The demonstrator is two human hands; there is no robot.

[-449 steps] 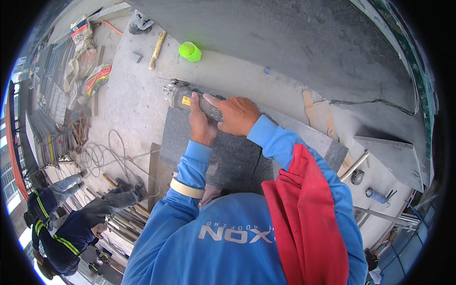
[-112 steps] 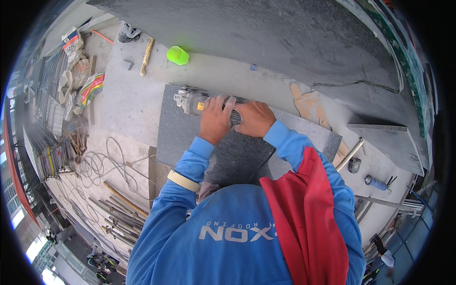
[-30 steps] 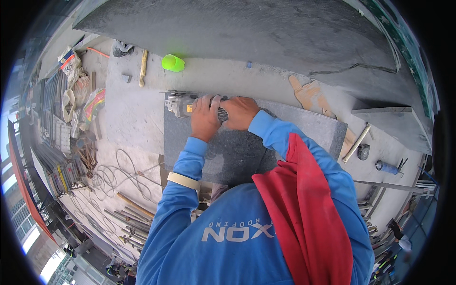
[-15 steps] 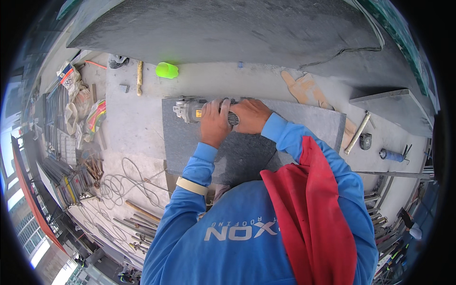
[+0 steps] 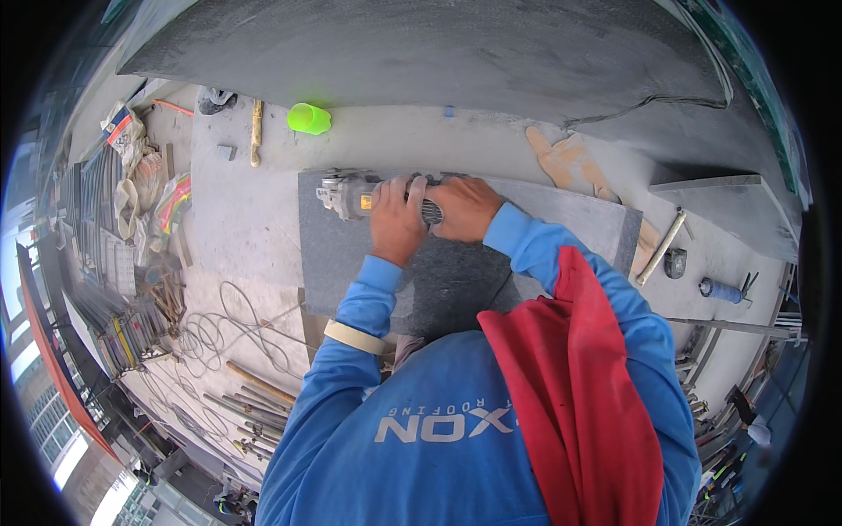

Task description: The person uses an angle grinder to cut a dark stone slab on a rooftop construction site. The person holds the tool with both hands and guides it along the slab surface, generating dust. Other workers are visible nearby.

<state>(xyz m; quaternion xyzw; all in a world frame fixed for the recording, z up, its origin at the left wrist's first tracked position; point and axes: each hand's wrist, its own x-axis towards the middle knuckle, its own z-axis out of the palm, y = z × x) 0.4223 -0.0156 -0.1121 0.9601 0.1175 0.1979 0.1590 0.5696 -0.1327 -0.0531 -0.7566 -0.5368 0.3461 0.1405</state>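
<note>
An angle grinder (image 5: pixel 349 198), grey with a yellow label, lies sideways over the far edge of a dark grey stone slab (image 5: pixel 561 200). Its head points left, near the slab's far left corner. My left hand (image 5: pixel 399 217) wraps round the middle of its body. At the rear end of the tool, my right hand (image 5: pixel 467 209) is closed on the handle. The grinder's disc is hard to make out.
Beyond the slab are a bright green cup (image 5: pixel 309 118), a wooden-looking stick (image 5: pixel 256 133) and tan work gloves (image 5: pixel 570 162). To the right lie a tape measure (image 5: pixel 674 263) and a blue caulking gun (image 5: pixel 722 290). Coiled cable (image 5: pixel 206 337) and pipes (image 5: pixel 250 408) lie at left.
Both hands and the grinder keep nearly the same place on the slab. The whole view has shifted slightly.
</note>
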